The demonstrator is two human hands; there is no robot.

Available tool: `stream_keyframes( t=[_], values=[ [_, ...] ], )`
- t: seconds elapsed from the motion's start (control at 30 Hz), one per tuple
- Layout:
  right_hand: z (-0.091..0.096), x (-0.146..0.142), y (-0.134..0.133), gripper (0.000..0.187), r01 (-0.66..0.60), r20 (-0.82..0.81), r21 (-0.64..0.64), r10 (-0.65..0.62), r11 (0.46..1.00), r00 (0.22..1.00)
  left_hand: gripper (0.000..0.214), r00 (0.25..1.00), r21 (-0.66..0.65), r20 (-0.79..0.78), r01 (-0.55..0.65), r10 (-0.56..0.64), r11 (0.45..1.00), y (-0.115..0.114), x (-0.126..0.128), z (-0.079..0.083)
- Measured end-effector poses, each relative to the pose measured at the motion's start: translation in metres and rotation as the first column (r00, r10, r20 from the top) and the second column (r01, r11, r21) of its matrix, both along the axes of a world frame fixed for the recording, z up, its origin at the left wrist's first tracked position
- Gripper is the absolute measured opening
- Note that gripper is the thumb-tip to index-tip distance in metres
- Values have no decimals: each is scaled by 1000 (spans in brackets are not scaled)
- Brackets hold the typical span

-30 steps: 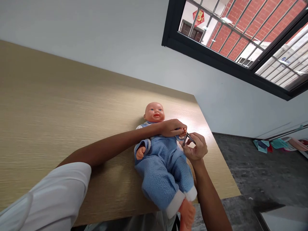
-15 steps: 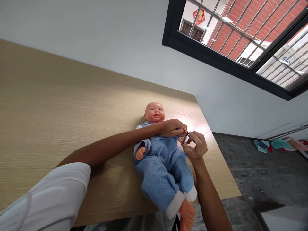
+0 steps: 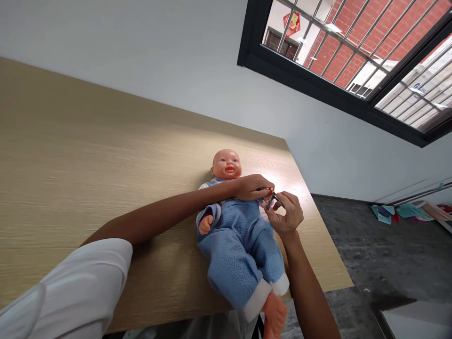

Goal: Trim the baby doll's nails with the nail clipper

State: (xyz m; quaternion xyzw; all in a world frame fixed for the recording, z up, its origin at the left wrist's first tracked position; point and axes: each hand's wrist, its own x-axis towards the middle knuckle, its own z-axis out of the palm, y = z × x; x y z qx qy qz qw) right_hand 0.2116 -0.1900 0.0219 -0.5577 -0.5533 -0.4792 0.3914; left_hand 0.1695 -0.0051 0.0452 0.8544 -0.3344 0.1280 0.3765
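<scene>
A baby doll [image 3: 237,240] in a blue fleece suit lies on its back on the wooden table [image 3: 88,169], head away from me. My left hand [image 3: 252,187] reaches across its chest and is closed around the doll's far hand, which is mostly hidden. My right hand [image 3: 287,214] pinches a small metal nail clipper [image 3: 273,200] and holds its jaws at the doll's fingers, right beside my left fingertips. The doll's other arm rests bent at its side, and its bare feet hang over the table's near edge.
The table's right edge drops to a dark stone floor [image 3: 381,254]. A barred window [image 3: 353,52] sits in the white wall above. Coloured paper or cloth scraps [image 3: 406,212] lie on the floor at the far right, by the wall.
My right hand with the clipper has edged slightly up and left toward the doll's held hand. The left hand and the doll stay put.
</scene>
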Motion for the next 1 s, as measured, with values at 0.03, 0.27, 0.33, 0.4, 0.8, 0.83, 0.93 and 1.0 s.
stream_keyframes(
  t=[0.03,0.27,0.33,0.4,0.8,0.83,0.93,1.0],
  values=[
    [0,0,0,37,-5,-4,-1,5,1000,1000,38,1000,1,-1,2,-2,1000,0,0,0],
    [-1,1,0,31,-61,-36,-19,60,998,998,39,1000,11,-29,-7,8,1000,0,-1,2],
    [-1,2,0,29,-56,-42,-23,55,998,998,38,1000,9,-22,-5,5,1000,-1,-2,3],
    [-1,2,0,27,-49,-43,-23,48,999,998,37,1000,4,-15,1,0,1000,-1,-2,3],
    [-3,5,0,22,-108,-45,-11,107,994,993,36,1000,-11,-17,-7,7,1000,0,-1,1],
    [-3,5,0,22,-106,-40,-13,106,994,994,36,1000,-15,-16,-5,5,1000,0,-1,2],
    [-1,4,0,20,-90,-30,-15,90,996,996,35,1000,-22,-11,-4,4,1000,-1,-2,3],
    [1,3,-1,19,-75,-32,-5,75,997,997,34,1000,-24,-15,-6,5,1000,-1,-3,4]
  ],
)
